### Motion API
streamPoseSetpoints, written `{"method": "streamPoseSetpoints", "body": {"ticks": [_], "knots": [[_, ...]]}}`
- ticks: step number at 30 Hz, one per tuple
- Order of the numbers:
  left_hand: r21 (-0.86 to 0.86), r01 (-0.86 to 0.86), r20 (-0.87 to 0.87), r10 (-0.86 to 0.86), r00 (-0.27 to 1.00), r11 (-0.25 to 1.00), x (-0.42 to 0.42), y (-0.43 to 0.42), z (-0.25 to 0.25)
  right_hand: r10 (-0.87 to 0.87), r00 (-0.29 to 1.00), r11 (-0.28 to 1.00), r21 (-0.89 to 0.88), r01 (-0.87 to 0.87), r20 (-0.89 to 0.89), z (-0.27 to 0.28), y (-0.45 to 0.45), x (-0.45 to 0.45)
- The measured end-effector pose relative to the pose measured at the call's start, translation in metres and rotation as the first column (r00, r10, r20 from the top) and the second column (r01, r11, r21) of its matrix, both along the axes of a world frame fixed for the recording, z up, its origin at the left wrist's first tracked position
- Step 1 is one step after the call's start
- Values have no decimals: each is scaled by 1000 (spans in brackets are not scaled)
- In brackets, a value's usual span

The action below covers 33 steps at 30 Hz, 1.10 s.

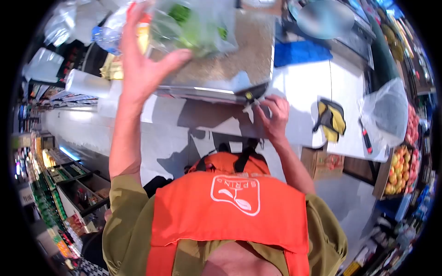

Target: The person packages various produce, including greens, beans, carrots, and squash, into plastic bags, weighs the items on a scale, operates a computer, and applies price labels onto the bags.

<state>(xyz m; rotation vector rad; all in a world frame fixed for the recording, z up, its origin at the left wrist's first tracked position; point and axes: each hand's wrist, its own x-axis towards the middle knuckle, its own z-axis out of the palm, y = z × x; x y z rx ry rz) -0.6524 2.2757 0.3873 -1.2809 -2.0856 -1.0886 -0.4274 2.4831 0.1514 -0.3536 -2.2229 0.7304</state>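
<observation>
A clear plastic bag of leafy greens lies on a metal-topped platform that looks like a weighing scale. My left hand is at the bag's left side, thumb and fingers spread wide apart. Whether it touches the plastic I cannot tell. At the platform's near right corner, my right hand has its fingertips together on a small white slip, blurred in outline. Just above the slip, a round yellow-and-black spot shows on the platform's front edge.
On the white counter to the right lie a yellow-and-black pouch, a red-and-black cutter and a clear bag. A plastic roll and a water bottle are at left. Fruit crates stand at the far right.
</observation>
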Motion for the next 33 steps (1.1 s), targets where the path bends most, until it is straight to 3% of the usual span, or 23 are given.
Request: {"method": "streamPoseSetpoints", "body": {"ticks": [5, 8, 9, 12, 16, 19, 21, 23, 26, 29, 33], "knots": [[-10, -29, -214, 26, 977, 1000, -16, 29, 11, -64, 995, 995, 69, 69, -76, -3, -10, -5], [-86, -72, -275, 46, 960, 994, -15, 41, 9, -109, 993, 994, -26, 108, -52, -8, -18, -5], [15, -33, -278, 36, 960, 999, -8, 46, 10, -116, 991, 993, -33, 114, -60, -10, -21, -5], [-2, 68, -361, -64, 930, 998, 0, 54, 2, -129, 990, 991, -50, 126, -65, -15, -25, -5], [48, 220, -189, -207, 960, 974, 31, 48, -9, -117, 990, 993, -1, 117, -81, -12, -30, -7], [5, 228, -224, -222, 949, 974, 44, 46, -17, -119, 989, 992, -41, 116, -87, -14, -32, -6], [155, 246, -179, -218, 959, 957, 53, 52, -22, -113, 991, 993, -26, 112, -77, -14, -32, -6], [163, 252, -150, -229, 962, 954, 53, 55, -23, -119, 990, 992, -46, 116, -73, -16, -34, -5], [-105, 251, -135, -264, 955, 962, 50, 50, -18, -127, 992, 984, -127, 126, -6, -18, -44, 4], [-418, 224, -161, -315, 935, 880, 44, 48, -23, -154, 987, 981, -110, 159, 54, -7, -52, 22], [-124, 368, -351, -388, 852, 921, 54, 57, -46, -189, 981, 979, -71, 192, 49, -2, -21, 52]]}}
